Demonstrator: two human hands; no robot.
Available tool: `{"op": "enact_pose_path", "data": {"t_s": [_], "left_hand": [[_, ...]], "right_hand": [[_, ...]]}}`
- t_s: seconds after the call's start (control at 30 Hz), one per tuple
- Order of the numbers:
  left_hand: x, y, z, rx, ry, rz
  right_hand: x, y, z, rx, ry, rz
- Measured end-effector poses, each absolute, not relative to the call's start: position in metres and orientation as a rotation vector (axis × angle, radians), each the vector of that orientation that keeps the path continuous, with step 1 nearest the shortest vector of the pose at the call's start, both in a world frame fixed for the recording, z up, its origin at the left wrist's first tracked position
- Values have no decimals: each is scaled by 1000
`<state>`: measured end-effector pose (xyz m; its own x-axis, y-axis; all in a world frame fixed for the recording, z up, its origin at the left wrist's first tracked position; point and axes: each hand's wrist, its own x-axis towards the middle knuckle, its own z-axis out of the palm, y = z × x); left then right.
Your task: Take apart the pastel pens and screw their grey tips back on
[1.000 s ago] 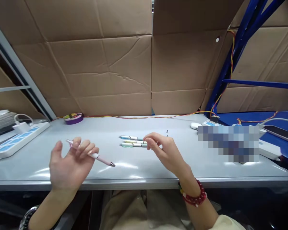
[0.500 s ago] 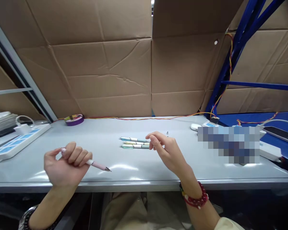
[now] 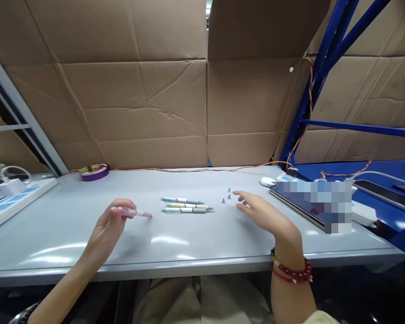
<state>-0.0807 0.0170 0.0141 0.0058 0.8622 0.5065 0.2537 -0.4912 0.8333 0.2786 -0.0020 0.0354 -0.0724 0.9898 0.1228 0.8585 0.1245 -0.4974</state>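
My left hand (image 3: 113, 222) is closed on a pink and white pen (image 3: 135, 212), which points right above the table. The end of that pen is blurred. To the right of it, three pens lie roughly side by side: a blue-and-white one (image 3: 180, 200), a yellowish one (image 3: 189, 206) and a green-and-white one (image 3: 185, 210). Several small grey cone-shaped pen tips (image 3: 229, 196) stand on the table beyond the pens' right ends. Just right of these tips is my right hand (image 3: 263, 213), open and holding nothing, its fingers apart.
A purple tape roll (image 3: 94, 173) sits at the back left, near a white power strip (image 3: 20, 202). At right are a flat dark device (image 3: 297, 204), partly pixelated, and a white mouse-like object (image 3: 267, 181). Cardboard (image 3: 155, 99) walls the back; a blue frame (image 3: 319, 76) rises at right.
My right hand has moved right, off the pens, uncovering their right ends and more of the small tips. My left hand has turned over, still holding the pink pen. The view has shifted slightly.
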Motion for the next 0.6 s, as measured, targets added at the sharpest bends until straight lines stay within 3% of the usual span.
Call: {"op": "enact_pose_path", "data": {"t_s": [0.3, 0.43, 0.6], "left_hand": [[-101, 25, 17, 2623, 1593, 583], [-98, 25, 23, 2910, 1649, 451], [-46, 29, 37, 3085, 1285, 390]], "right_hand": [[279, -2, 33, -1782, -1898, 389], [280, 0, 33, -1762, -1871, 324], [272, -8, 53, -1482, -1593, 111]]}}
